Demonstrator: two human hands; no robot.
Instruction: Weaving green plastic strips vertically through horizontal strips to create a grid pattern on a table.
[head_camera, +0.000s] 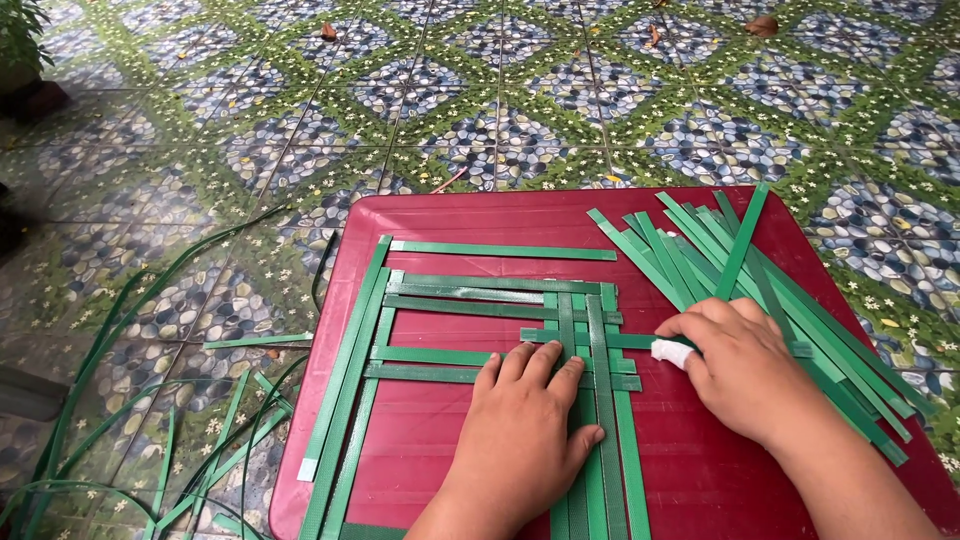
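On a dark red table (460, 215) lies a loose weave of green plastic strips (590, 335), with horizontal strips crossing several vertical ones. My left hand (525, 430) presses flat on the crossed strips, fingers spread over the lower horizontal ones. My right hand (735, 365), with a white bandage on the thumb (672, 352), rests at the weave's right edge, fingertips on the end of a horizontal strip. A pile of loose green strips (700, 250) fans out behind and under my right hand.
Two long green strips (345, 370) lie along the table's left side. More green strips (150, 440) trail over the patterned tile floor at the left. A plant pot (25, 60) stands at the far left corner.
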